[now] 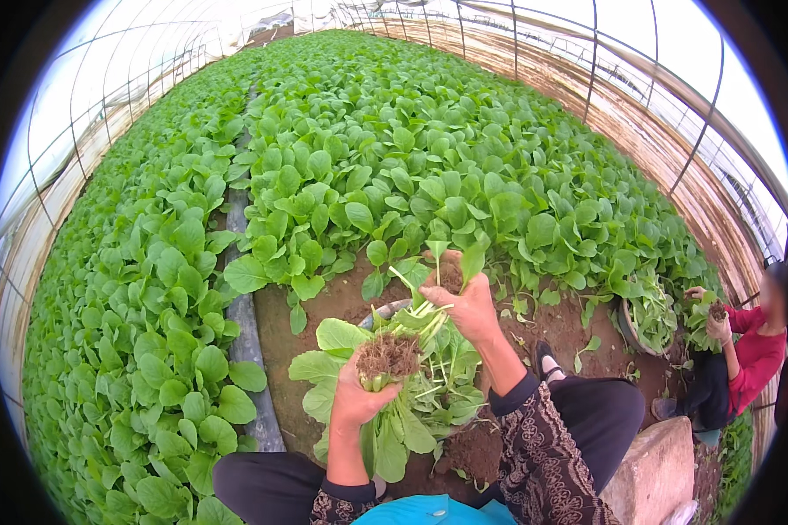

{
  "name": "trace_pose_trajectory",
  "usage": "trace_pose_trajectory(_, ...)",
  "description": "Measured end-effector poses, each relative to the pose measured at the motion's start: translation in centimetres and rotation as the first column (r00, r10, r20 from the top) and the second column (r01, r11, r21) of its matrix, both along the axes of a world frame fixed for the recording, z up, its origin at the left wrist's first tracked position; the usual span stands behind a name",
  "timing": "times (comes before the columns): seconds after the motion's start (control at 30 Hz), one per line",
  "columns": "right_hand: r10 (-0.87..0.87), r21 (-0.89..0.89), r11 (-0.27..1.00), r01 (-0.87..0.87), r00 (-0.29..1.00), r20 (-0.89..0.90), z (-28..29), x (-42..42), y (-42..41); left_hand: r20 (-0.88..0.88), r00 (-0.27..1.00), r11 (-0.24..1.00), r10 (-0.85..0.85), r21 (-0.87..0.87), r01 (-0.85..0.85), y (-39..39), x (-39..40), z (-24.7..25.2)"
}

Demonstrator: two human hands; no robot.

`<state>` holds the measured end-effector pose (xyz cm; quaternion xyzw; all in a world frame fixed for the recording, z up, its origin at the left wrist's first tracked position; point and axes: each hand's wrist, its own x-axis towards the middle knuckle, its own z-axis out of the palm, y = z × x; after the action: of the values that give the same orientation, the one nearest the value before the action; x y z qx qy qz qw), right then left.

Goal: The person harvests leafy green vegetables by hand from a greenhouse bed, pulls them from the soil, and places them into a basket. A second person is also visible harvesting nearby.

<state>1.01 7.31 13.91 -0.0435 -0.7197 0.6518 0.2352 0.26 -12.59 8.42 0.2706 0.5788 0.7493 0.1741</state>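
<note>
My left hand (360,401) grips a bunch of leafy green plants (394,436) by the stems. Its mat of brown roots (389,356) faces up, and the broad leaves hang down. Further forward and to the right, my right hand (469,305) is closed around a smaller tuft of greens (474,257) with a soil-covered root clump (452,277) by the fingers. Loose stems and leaves (450,377) lie beneath both hands, over a round basin whose rim (394,307) shows only in part.
A dense bed of leafy greens (394,151) stretches ahead, split by a dark strip (243,328). At right a person in a red top (758,354) holds greens beside a second basin (630,328). A pale block (656,466) stands near my right knee.
</note>
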Motion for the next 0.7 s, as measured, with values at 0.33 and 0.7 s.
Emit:
trace_pose_trajectory(0.33,0.257,0.446,0.845,-0.295,0.956,0.144,-0.2,0.2,1.6,-0.07,0.996,0.974,-0.063,-0.221,0.046,-1.2,-0.5,-0.4)
trace_pose_trajectory(0.7,-0.306,0.291,0.907,0.305,0.951,-0.043,-2.0,-0.6,3.4,0.041,0.998,0.994,-0.053,-0.093,0.056,-1.2,-0.5,-0.1)
